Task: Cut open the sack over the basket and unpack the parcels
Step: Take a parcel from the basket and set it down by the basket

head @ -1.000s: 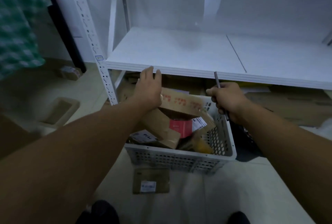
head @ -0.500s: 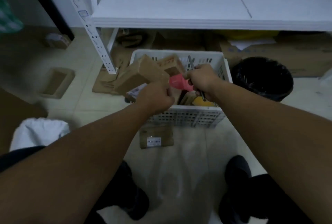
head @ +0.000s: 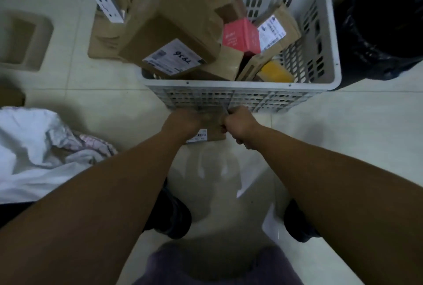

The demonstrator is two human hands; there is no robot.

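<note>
Below basket [head: 240, 99], both hands' fingers clenched: left hand [head: 183, 122], right hand [head: 238, 122] grasping flat parcel [head: 214, 130].

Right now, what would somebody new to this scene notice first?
Probably the white plastic basket at the top, heaped with tilted cardboard parcels around a pink box. Just in front of it, the left hand and right hand meet over a flat brown parcel on the floor. A crumpled white sack lies at far left.

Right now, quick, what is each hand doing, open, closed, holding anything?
Left hand: on the flat brown parcel on the floor; grip cannot be told, blurred.
Right hand: closed in a fist at that parcel's edge.
</note>
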